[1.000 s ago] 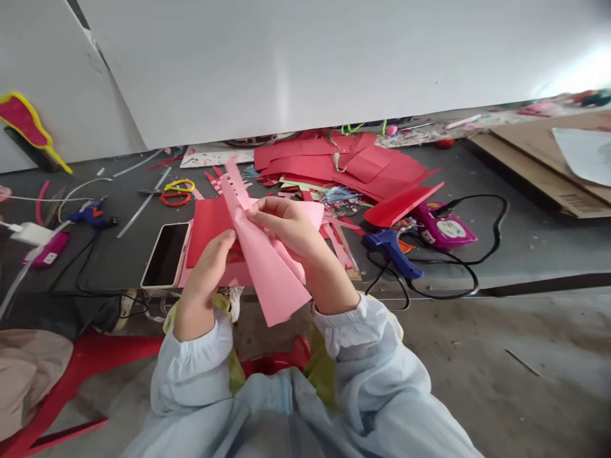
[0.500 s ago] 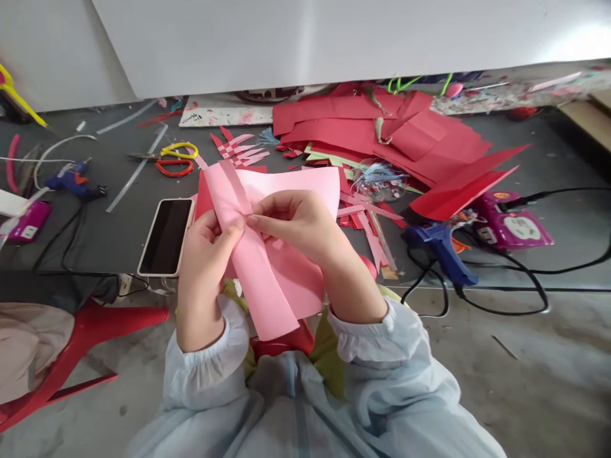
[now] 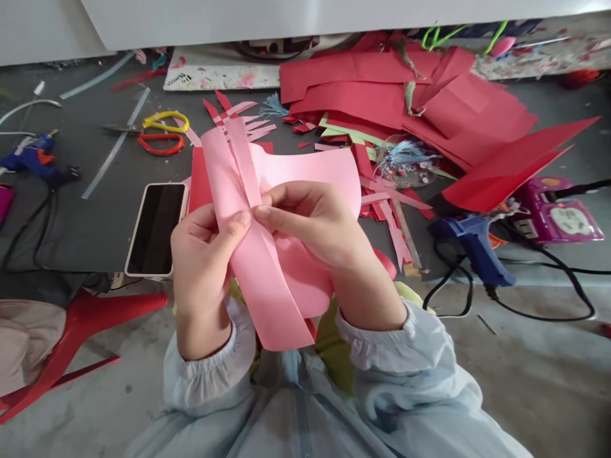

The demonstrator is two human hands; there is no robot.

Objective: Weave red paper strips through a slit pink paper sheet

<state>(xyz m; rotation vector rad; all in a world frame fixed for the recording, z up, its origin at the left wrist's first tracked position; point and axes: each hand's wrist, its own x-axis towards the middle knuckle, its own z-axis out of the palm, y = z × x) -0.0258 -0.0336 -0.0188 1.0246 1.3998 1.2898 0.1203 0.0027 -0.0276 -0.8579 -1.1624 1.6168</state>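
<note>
Paper (head view): pink paper (image 3: 277,312), held up between both hands at the near edge of the table (image 3: 100,235); its left part is folded over into a long slanting band, while the rest curves away to the right and below.
Left hand (image 3: 203,261): closed on the folded band from the left, thumb pressed flat on the front.
Right hand (image 3: 317,226): thumb and forefinger pinched on the edge of the fold, their tips just beside the left thumb.
Beneath the paper: red sheet (image 3: 198,178), mostly covered, its left margin exposed.
Left of the hands: phone (image 3: 157,229), dark screen upward; beyond it, scissors (image 3: 165,132) with one yellow and one red handle loop, the blades lying across a translucent strip (image 3: 114,151).
Beyond the hands: woven pink and red strips (image 3: 236,117), partly hidden by the pink paper.
Far right: overlapping red sheets (image 3: 353,92), with pale blue tassels (image 3: 405,152) near their front edge.
Near right: blue glue gun (image 3: 477,248) beside a purple box (image 3: 558,213), black cable looping over the table edge.
</note>
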